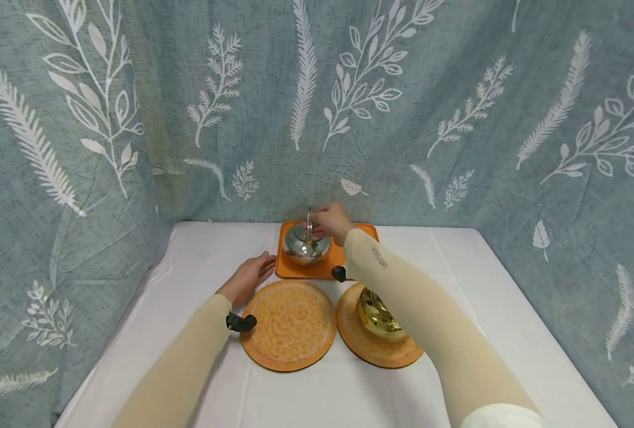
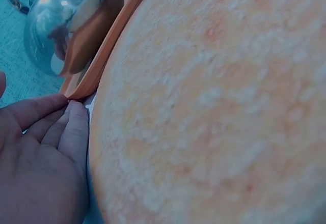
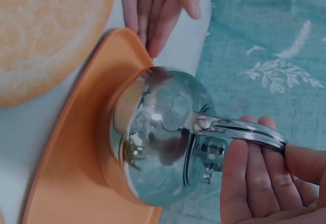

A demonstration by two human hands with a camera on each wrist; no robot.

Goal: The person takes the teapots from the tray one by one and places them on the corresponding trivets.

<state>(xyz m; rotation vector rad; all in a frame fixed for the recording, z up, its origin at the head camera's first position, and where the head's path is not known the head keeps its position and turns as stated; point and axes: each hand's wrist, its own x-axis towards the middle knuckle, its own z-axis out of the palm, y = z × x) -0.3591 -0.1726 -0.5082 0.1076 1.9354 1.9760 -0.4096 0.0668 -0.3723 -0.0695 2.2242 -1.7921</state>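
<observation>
Before orange tray (image 1: 337,254): round mats (image 1: 290,327); gold pot (image 1: 375,316) on right one, partly blocked by right sleeve (image 1: 429,309). Left hand (image 1: 249,276), fingers straight, at tray's near-left corner. Silver kettle (image 1: 307,249) in tray's left half; right hand (image 1: 333,222) grasps handle (image 3: 242,129), clearest in right wrist view.

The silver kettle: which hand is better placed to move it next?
Right, I think: the right hand grips the handle of the silver kettle, while the left hand is only at the orange tray's corner.

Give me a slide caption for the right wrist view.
Right grip around a silver kettle's handle, an orange tray beneath and a round mat nearby.
</observation>
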